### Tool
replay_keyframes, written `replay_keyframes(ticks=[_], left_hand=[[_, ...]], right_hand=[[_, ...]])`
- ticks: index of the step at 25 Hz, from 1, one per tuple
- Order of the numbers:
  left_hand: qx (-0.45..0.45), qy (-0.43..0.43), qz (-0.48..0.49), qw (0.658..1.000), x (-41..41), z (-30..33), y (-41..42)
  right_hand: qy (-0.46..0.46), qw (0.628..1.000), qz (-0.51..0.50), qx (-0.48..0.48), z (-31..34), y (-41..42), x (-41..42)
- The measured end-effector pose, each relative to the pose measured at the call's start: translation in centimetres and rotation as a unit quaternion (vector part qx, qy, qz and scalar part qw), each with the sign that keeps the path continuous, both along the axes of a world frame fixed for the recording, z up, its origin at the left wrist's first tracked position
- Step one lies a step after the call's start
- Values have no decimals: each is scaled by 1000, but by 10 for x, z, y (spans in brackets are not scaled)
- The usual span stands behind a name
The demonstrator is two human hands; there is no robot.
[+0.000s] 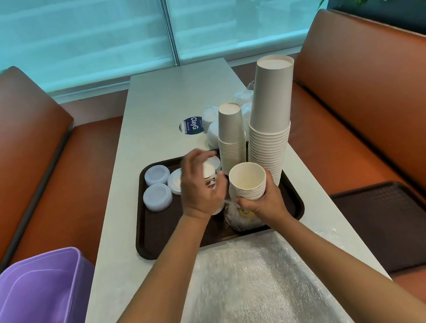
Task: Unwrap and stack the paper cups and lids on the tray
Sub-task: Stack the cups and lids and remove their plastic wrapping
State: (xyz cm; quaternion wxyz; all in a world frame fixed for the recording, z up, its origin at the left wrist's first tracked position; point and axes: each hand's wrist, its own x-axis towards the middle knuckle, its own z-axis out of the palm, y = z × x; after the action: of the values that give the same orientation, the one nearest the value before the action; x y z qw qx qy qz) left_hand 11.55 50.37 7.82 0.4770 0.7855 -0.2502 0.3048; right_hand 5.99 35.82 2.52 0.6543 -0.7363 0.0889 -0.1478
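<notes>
Right hand [262,201] grips cup stack [248,183] above tray [162,237].

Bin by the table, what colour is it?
Purple; the bin shows best in the head view, at lower left.

Colour-wise: the tray [161,229] is dark brown with a fine grid texture, carrying plain off-white paper cup stacks [270,138] along its far right edge and frosted pale-white lids [157,197] by its left edge. The table [123,226] is light grey with a round blue-and-white sticker [192,126] mid-top, and there's clear crinkly plastic wrap [248,285] at its near edge. Benches [17,147] are rust-orange, the bin [34,306] is lilac purple, and a second dark brown tray [393,222] sits on the right bench.
</notes>
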Motion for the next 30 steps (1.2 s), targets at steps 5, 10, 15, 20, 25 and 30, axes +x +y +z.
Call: replay_keyframes(ticks=[5, 10, 15, 20, 25, 30], left_hand=[[423, 238, -130, 865, -5, 43, -43], [486, 230, -134, 832, 7, 68, -54], [452, 233, -122, 853, 11, 102, -48], [556, 265, -75, 784, 11, 108, -30], [350, 242, 24, 904, 17, 107, -3], [-74, 301, 57, 949, 21, 51, 10]], right_hand=[[5, 1000, 8, -1, -7, -5, -1], [9, 1000, 4, -3, -5, -1, -1], [4, 1000, 15, -23, -1, -1, -2], [3, 1000, 14, -16, -1, -2, -4], [0, 999, 16, -38, 1, 1, -4], [1, 999, 13, -44, -1, -1, -3]])
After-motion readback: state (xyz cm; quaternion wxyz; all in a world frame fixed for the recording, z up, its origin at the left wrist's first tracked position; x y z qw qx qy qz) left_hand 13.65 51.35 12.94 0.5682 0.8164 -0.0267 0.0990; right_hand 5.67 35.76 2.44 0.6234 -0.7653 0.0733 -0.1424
